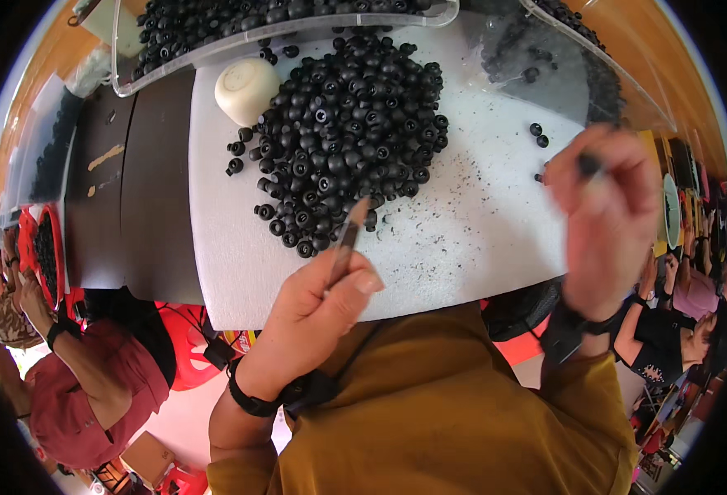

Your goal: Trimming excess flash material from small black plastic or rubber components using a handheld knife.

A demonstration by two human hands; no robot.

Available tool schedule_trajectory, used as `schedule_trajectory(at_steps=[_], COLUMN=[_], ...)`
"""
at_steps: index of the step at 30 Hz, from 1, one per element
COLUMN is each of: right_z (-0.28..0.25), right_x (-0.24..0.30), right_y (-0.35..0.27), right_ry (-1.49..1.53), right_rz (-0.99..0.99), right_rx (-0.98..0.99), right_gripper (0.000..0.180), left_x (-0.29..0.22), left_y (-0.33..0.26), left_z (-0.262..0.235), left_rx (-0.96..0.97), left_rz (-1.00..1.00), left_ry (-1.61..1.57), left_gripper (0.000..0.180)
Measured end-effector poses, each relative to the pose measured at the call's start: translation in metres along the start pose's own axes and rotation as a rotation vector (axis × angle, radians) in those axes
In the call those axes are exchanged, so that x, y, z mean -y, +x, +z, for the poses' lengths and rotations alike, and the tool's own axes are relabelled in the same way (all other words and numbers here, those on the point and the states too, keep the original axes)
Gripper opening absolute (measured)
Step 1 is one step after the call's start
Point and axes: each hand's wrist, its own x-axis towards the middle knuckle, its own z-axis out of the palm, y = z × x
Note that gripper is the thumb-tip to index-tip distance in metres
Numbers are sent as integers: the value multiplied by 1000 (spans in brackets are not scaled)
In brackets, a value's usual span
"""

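Observation:
My left hand (318, 301) is closed around a small knife (349, 239) with a narrow pointed blade. The blade points up and away from me, in front of the near edge of a large heap of small round black plastic caps (338, 124). Off to the right, my right hand (607, 202) is raised and smeared by motion. A dark piece that looks like one of the black caps (589, 164) shows between its fingers. A few loose caps (539, 134) lie on the white foam board (495, 198) beside that hand.
A clear bin (281, 29) of black caps stands at the back, and another clear container (536, 70) at the back right. A cream cup-like object (248, 89) touches the heap. Black crumbs (429, 243) dot the board. People sit at both sides; the left one (103, 388) is near a red basket (47, 256).

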Motion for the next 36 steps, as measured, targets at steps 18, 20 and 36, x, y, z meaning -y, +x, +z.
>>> schedule_trajectory(at_steps=[18, 20, 36], right_z=[48, 51, 57], right_x=[-54, -57, -35], right_y=[-7, -6, -31], right_ry=[-881, -945, -582], right_rz=[-239, -232, -6], right_rx=[408, 434, 457], right_gripper=[18, 18, 19], left_x=[15, 16, 11], left_y=[-4, -5, -2], left_z=[-19, -18, -16], left_rx=[41, 34, 1], left_rz=[29, 49, 33], left_ry=[-152, -170, -117], left_gripper=[19, 19, 17])
